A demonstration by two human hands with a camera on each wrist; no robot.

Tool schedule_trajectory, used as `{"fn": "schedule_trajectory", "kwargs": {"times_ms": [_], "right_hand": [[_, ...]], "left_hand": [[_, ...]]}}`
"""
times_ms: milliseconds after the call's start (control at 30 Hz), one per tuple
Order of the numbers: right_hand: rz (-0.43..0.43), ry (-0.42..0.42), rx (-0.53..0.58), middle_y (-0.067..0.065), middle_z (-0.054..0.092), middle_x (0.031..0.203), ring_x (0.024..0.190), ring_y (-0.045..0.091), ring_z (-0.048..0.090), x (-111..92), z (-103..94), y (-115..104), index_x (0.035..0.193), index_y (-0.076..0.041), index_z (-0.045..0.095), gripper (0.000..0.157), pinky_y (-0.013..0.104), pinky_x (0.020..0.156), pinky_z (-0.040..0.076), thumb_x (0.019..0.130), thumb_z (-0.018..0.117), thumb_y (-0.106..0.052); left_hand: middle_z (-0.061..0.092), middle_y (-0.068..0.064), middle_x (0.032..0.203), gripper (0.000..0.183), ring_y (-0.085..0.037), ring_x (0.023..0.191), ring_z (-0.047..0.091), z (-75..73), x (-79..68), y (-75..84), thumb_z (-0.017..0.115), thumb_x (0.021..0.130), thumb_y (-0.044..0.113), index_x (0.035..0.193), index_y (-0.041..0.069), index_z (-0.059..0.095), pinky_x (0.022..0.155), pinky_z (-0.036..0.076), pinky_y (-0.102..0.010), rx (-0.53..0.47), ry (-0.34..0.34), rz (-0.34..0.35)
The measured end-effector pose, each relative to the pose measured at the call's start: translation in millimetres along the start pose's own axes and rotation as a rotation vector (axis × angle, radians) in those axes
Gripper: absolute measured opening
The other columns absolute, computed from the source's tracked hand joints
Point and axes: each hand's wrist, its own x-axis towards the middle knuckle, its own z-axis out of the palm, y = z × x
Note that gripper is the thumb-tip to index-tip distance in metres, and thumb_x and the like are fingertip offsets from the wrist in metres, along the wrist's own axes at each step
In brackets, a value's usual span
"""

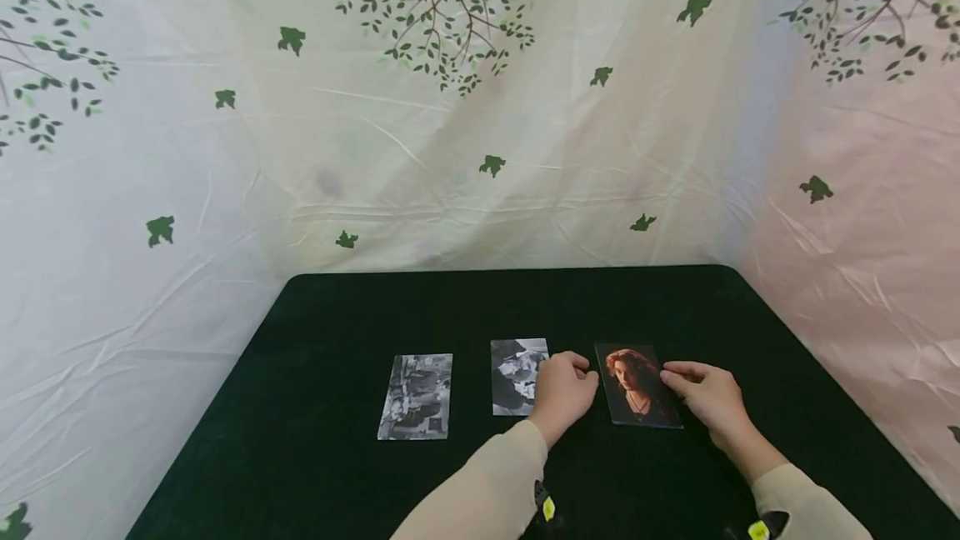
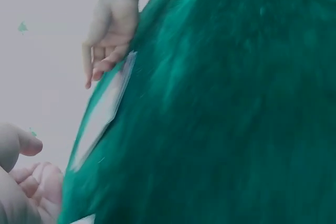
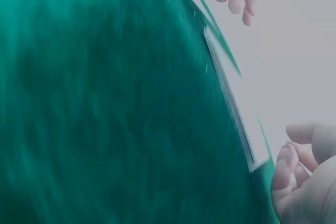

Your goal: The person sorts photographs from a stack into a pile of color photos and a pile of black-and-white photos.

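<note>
A stack of picture cards (image 1: 637, 386) lies on the dark green cloth, its top one showing a portrait in warm orange light. My left hand (image 1: 567, 390) is just left of the stack, fingers loosely bent and holding nothing. It covers the right edge of a black-and-white photo card (image 1: 513, 377). On the stack's other side, my right hand (image 1: 708, 397) has its fingertips at the right edge; whether they touch it is hard to tell. The left wrist view shows the stack's pale layered edge (image 2: 123, 85) between both hands. Farther left lies another black-and-white photo card (image 1: 416, 397).
The green cloth-covered table (image 1: 337, 315) has rounded far corners. Behind and beside it hangs a pale fabric backdrop (image 1: 420, 190) printed with leaves and branches. Small dark devices with yellow marks sit at the left wrist (image 1: 547, 507) and right wrist (image 1: 761, 528).
</note>
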Motion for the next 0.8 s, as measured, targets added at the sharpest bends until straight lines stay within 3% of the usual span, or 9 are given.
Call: {"fn": "schedule_trajectory", "kwargs": {"times_ms": [233,433,533,667,800], "right_hand": [[-0.115,-0.057,-0.104,0.01,0.061,0.111,0.093,0.02,0.059,-14.9,32.1,-42.5,0.128,-0.006,0.058,0.054,0.033,0.071,0.049,0.091,0.062,-0.045],[-0.197,-0.066,-0.148,0.003,0.066,0.094,0.078,0.015,0.063,-21.6,72.8,-71.0,0.122,-0.005,0.062,0.047,0.033,0.066,0.051,0.088,0.068,-0.036],[-0.217,-0.05,-0.139,0.003,0.066,0.091,0.075,0.016,0.061,-22.1,92.7,-81.5,0.121,-0.003,0.063,0.042,0.032,0.063,0.05,0.088,0.07,-0.028],[-0.218,-0.042,-0.116,0.006,0.065,0.098,0.082,0.017,0.06,-20.9,116.8,-90.5,0.122,-0.002,0.062,0.041,0.033,0.067,0.05,0.087,0.071,-0.021],[-0.207,-0.052,-0.103,0.01,0.063,0.105,0.085,0.018,0.059,-19.2,134.2,-95.4,0.126,0.0,0.059,0.047,0.034,0.069,0.05,0.086,0.072,-0.02]], "left_hand": [[0.07,-0.005,0.095,0.028,-0.016,0.078,0.064,-54.2,-8.3,-14.7,0.066,0.09,0.025,0.11,0.006,0.068,0.07,0.053,-0.036,0.201,0.053,-0.006],[0.067,-0.011,0.103,0.034,-0.019,0.085,0.062,-85.8,-9.8,-33.7,0.068,0.088,0.026,0.113,0.003,0.066,0.072,0.052,-0.039,0.312,0.13,-0.037],[0.066,-0.013,0.106,0.035,-0.02,0.086,0.06,-94.4,-10.1,-41.3,0.068,0.088,0.024,0.113,0.0,0.065,0.076,0.051,-0.04,0.333,0.15,-0.029],[0.066,-0.017,0.106,0.036,-0.022,0.087,0.061,-97.4,-9.2,-49.5,0.067,0.088,0.023,0.111,-0.005,0.065,0.075,0.052,-0.041,0.334,0.137,-0.016],[0.066,-0.014,0.093,0.032,-0.021,0.077,0.06,-95.7,-8.3,-55.7,0.068,0.086,0.023,0.101,-0.005,0.067,0.067,0.051,-0.039,0.352,0.13,-0.019]]}}
